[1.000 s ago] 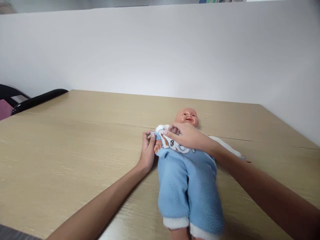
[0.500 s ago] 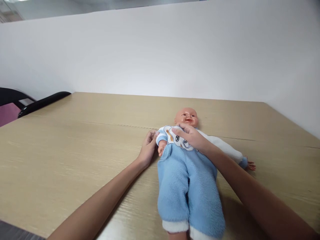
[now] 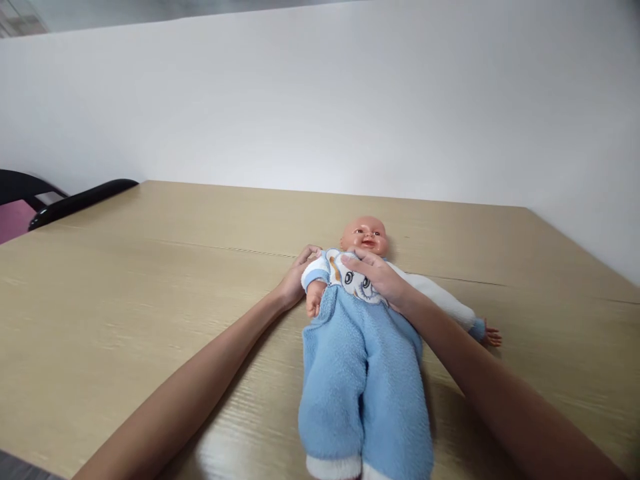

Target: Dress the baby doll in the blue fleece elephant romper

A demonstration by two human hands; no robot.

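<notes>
Left hand (image 3: 295, 279) and right hand (image 3: 379, 279) are pinching the doll (image 3: 363, 360) at its shoulders, fingers closed on fleece, and I think an uneven tug is risking wrenching its arm.

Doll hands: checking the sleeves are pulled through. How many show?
2 on the doll: one hand sticks out beside the person's left hand; the other rests on the table beyond the white sleeve.
</notes>
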